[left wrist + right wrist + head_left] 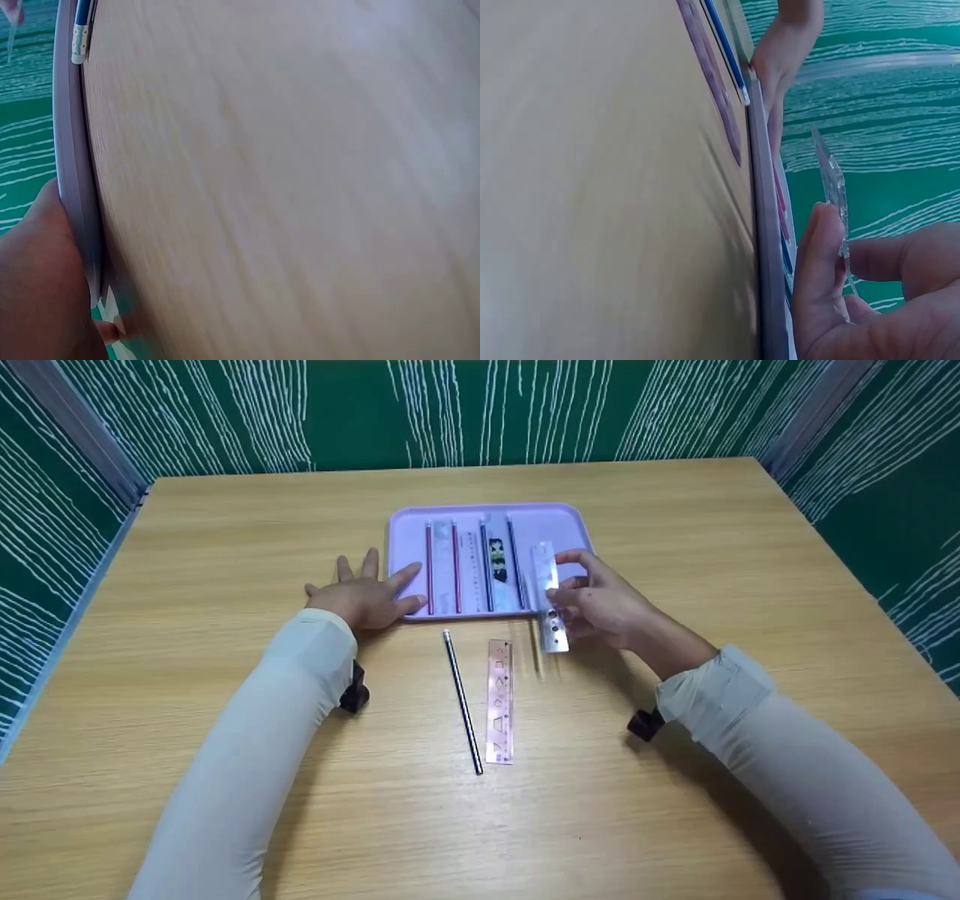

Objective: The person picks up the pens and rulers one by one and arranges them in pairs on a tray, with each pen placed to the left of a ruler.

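Over the table (225,547), the right wrist view alone shows the right hand (870,300) grip pinching the clear ruler (832,187).

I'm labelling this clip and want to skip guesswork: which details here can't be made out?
- Clear ruler: its markings are too small in the head view; in the right wrist view it shows edge-on only.
- Right hand: in the head view its palm side is turned away, hiding the grip's contact.
- Left hand: cut off by the frame edge in the left wrist view.
- Tray: contents motion-blurred in both wrist views.
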### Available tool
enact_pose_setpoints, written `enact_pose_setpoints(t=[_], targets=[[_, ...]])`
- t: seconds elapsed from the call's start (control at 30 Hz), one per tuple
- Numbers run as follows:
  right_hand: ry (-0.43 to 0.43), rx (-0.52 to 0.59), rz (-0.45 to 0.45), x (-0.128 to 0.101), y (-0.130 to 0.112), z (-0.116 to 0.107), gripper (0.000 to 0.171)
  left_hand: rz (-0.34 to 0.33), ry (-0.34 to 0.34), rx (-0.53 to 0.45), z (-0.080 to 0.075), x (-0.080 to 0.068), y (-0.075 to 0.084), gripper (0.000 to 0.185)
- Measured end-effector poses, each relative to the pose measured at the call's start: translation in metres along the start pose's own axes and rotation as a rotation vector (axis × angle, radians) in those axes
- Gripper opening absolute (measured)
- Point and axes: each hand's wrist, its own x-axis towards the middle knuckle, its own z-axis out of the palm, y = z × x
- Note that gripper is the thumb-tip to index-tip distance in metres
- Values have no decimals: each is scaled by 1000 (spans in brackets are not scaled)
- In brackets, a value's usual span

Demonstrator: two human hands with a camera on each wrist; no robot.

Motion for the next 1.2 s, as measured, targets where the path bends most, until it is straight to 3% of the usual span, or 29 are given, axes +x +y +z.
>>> enact_pose_setpoints(t=[0.37,0.8,1.2], targets=[[66,-55,42,22,-12,-3,57,-9,2,8,1,0,0,72],[116,-32,94,50,-22,-7,55,9,-19,-24,-2,-1,0,73],[224,-281,68,68,-20,-1,56,1,-21,-6,-2,-1,1,73]])
